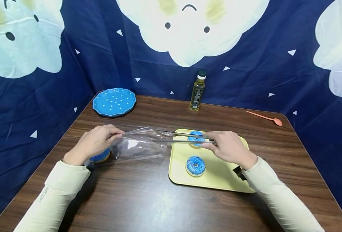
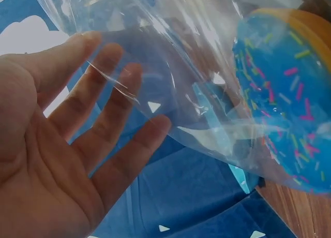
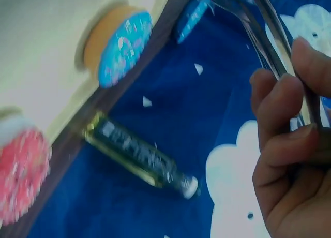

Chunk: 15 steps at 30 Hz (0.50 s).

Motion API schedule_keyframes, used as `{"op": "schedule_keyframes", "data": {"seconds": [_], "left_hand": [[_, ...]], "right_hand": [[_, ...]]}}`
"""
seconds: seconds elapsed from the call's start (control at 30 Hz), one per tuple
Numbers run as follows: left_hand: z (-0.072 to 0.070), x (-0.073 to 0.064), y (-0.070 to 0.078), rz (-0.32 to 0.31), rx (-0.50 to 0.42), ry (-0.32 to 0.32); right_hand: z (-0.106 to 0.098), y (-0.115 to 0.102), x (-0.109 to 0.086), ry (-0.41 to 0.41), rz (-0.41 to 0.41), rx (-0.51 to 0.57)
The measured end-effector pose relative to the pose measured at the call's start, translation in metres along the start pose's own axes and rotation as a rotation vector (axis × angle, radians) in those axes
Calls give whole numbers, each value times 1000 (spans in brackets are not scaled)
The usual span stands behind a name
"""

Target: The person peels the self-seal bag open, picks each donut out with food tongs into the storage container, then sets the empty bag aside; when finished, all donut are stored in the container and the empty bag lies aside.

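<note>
My left hand (image 1: 95, 143) pinches the edge of a clear plastic bag (image 1: 133, 146) between thumb and index finger, the other fingers spread loosely. A blue-iced donut (image 1: 101, 156) with colored sprinkles lies toward the bag's left end, partly hidden under that hand; the left wrist view shows it through the film. My right hand (image 1: 229, 148) grips metal tongs (image 1: 185, 141), their two arms pointing left and their tips overlapping the bag's right end. Below the tongs sits a yellow tray (image 1: 217, 175) with a blue donut (image 1: 195, 166) in front and another blue donut (image 1: 196, 132) behind the tongs.
A pink-iced donut (image 3: 23, 170) shows in the right wrist view. On the wooden table (image 1: 147, 206), a blue dotted plate (image 1: 114, 101) stands back left, an oil bottle (image 1: 197, 93) back center, and an orange spoon (image 1: 276, 121) lies back right. Blue cloth hangs behind.
</note>
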<state>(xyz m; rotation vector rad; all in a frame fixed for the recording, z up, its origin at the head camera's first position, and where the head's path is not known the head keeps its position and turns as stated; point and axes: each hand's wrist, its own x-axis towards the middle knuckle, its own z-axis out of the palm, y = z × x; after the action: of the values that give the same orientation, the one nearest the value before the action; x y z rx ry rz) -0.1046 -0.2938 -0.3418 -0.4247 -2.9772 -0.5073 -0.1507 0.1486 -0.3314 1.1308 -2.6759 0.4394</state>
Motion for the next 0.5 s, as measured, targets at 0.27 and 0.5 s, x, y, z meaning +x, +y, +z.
{"op": "schedule_keyframes", "data": {"seconds": [0.27, 0.5], "left_hand": [[0, 1, 2, -11, -4, -9], [1, 1, 2, -4, 2, -13]], "right_hand": [[24, -11, 29, -81, -51, 40], [40, -21, 48, -182, -55, 75]]}}
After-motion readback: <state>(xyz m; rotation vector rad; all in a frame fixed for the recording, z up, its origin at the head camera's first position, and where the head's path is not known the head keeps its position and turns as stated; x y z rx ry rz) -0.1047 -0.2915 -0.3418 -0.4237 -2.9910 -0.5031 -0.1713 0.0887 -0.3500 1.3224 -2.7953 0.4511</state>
